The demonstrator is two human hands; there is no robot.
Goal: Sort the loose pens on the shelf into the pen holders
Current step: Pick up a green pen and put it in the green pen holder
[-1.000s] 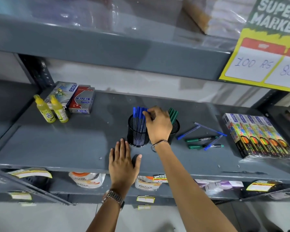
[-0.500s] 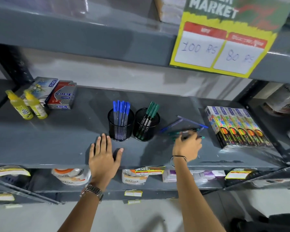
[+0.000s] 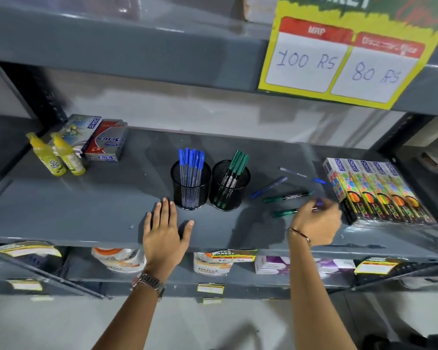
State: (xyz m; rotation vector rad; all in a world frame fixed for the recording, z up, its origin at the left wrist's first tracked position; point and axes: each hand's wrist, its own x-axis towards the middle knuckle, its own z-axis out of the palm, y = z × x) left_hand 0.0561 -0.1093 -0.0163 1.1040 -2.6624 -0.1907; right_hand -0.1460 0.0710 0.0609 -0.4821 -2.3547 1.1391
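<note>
Two yellow bottles stand at the shelf's left end, with two flat boxes just behind them in the back-left corner. A row of colourful boxes lies at the right end. A yellow price sign hangs from the upper shelf's edge.

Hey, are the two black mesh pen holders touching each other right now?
Cannot tell. In the head view the left holder and right holder stand side by side, no clear gap or contact visible.

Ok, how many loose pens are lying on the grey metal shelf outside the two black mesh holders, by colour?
Blue loose pens: 3, with one partly hidden at the right hand
Green loose pens: 2
Total: 5
</note>
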